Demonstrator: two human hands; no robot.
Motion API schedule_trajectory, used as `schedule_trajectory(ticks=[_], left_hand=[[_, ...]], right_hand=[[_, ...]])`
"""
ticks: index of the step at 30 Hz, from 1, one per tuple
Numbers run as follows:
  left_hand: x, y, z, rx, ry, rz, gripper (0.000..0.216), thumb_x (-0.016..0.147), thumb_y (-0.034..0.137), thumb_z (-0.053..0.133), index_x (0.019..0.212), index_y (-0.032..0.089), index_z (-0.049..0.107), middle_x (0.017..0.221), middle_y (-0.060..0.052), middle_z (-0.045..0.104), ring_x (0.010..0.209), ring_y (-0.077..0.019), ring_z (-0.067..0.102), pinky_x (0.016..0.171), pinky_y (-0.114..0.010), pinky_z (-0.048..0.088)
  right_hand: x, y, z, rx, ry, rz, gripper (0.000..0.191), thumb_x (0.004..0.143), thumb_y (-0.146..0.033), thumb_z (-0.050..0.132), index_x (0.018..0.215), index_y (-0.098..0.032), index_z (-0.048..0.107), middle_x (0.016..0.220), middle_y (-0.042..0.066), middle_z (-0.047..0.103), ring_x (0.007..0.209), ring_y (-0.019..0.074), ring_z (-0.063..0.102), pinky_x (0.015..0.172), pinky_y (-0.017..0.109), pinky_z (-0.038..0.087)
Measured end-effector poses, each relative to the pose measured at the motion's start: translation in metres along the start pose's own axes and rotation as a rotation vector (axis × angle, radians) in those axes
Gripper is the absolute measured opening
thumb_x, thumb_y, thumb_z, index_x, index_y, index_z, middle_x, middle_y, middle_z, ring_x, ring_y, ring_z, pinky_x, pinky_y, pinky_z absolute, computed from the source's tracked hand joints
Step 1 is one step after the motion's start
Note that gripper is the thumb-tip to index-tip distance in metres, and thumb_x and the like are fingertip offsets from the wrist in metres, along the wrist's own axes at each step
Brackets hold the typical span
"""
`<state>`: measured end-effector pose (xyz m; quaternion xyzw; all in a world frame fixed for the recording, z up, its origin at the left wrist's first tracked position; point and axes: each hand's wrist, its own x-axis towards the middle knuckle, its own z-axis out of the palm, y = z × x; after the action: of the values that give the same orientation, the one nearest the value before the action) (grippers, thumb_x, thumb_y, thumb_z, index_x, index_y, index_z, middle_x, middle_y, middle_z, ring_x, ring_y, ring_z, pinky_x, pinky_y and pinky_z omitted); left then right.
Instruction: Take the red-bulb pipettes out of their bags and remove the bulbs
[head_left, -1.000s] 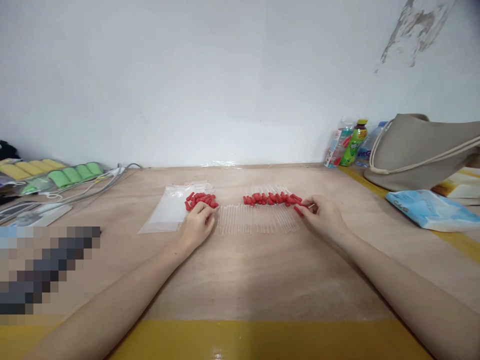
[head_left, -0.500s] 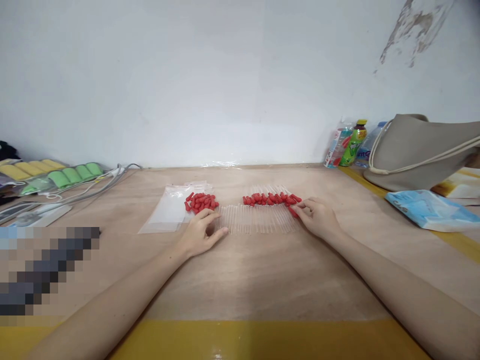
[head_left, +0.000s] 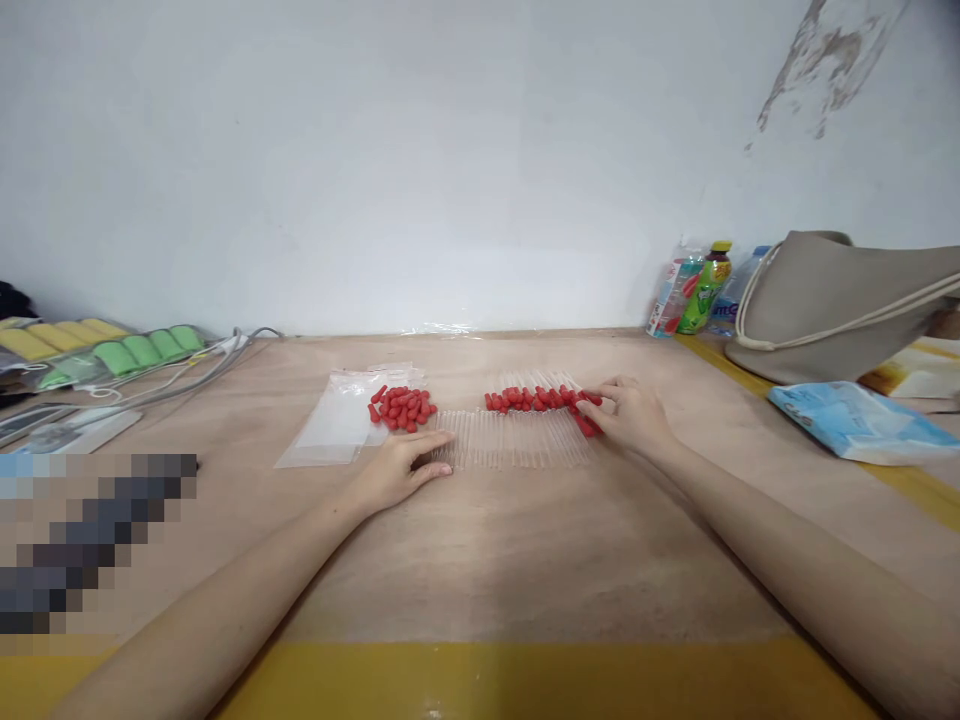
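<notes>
Thin clear tubes [head_left: 495, 440] lie side by side in a row across the middle of the table. Behind them is a line of red rubber bulbs [head_left: 536, 399], with more clear tubes [head_left: 536, 380] reaching back from it. My right hand [head_left: 634, 418] is at the right end of this line, thumb and fingertips closed around a red bulb [head_left: 592, 397]; another red bulb [head_left: 585, 425] lies just below the thumb. My left hand [head_left: 397, 468] rests at the left end of the tube row, thumb and fingers apart. A loose pile of red bulbs [head_left: 403, 408] sits just behind it.
Flat clear plastic bags [head_left: 322, 425] lie left of the pile. Cables [head_left: 232, 350] and green rolls [head_left: 150, 350] are at the far left. Bottles [head_left: 705, 290], a grey bag [head_left: 832, 300] and a blue packet [head_left: 855, 420] stand or lie at the right. A wall closes the back.
My right hand has shifted slightly left and away from me, its fingers now over the bulbs at the row's end. My left fingers have lowered and moved slightly right over the tubes.
</notes>
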<state>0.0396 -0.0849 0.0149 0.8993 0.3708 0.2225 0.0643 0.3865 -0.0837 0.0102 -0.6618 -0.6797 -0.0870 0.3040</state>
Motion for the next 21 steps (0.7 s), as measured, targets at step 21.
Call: schedule_trajectory(ticks=[21], left_hand=[[-0.001, 0.006, 0.01, 0.061, 0.27, 0.255, 0.032, 0.085, 0.024, 0.049, 0.117, 0.02, 0.054, 0.126, -0.01, 0.05, 0.126, -0.0247, 0.037, 0.101, -0.046, 0.038]], right_hand=[[0.0, -0.032, -0.003, 0.32, 0.33, -0.006, 0.026, 0.083, -0.035, 0.047, 0.084, -0.02, 0.068, 0.075, 0.006, 0.056, 0.076, 0.0192, 0.051, 0.072, 0.035, 0.038]])
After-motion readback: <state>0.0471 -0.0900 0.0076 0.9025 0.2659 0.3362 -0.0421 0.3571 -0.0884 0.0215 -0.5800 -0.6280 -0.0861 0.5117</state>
